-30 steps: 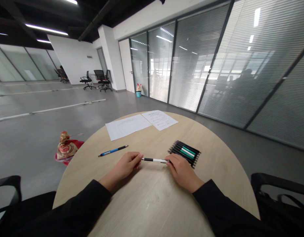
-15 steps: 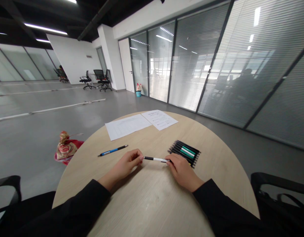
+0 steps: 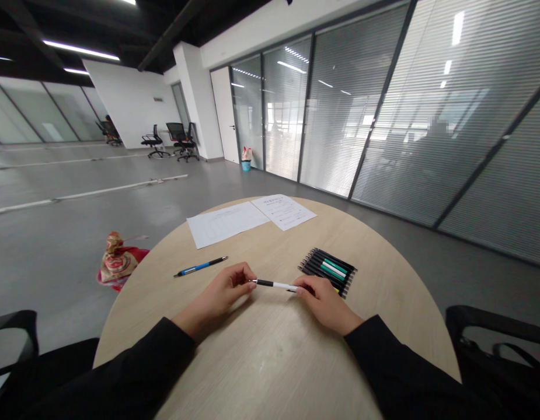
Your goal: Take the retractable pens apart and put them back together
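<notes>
Holding a black-and-white pen (image 3: pixel 275 284) between both hands at lower centre of frame, left hand (image 3: pixel 219 296) pinching the black end, right hand (image 3: pixel 324 303) gripping the white end; long axis almost level, running left-right. Brand unreadable. Printed sheets (image 3: pixel 247 217) at top of round wooden table (image 3: pixel 270 367), print too small to read; blue pen (image 3: pixel 202 266) upper left of hands, black pens (image 3: pixel 326 271) just beyond right hand.
</notes>
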